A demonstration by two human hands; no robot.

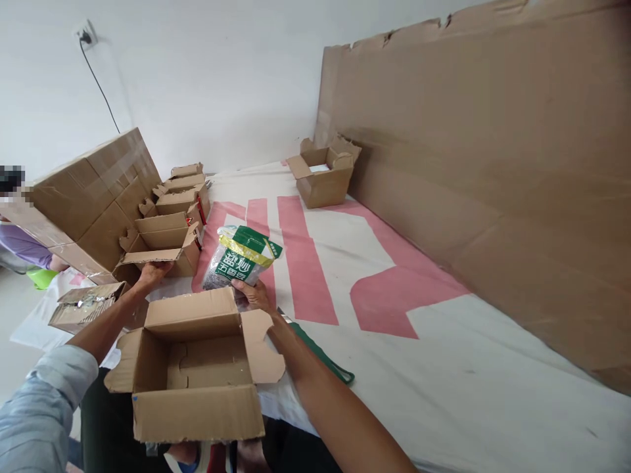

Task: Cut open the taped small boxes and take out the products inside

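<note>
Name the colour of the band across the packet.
The band on the packet is yellow; head view shows it best.

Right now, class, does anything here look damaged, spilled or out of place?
Two things. The tall cardboard panel at right has a torn, notched top edge rather than a clean line. The small box beside the left forearm looks battered, its top ragged. No spill is visible.

My remote feed comes through evenly bright, the pale wall at eleven o'clock softly lit, mild shadow inside the open box near eight, wide-angle stretching outward, a pixelated patch at nine.
</note>
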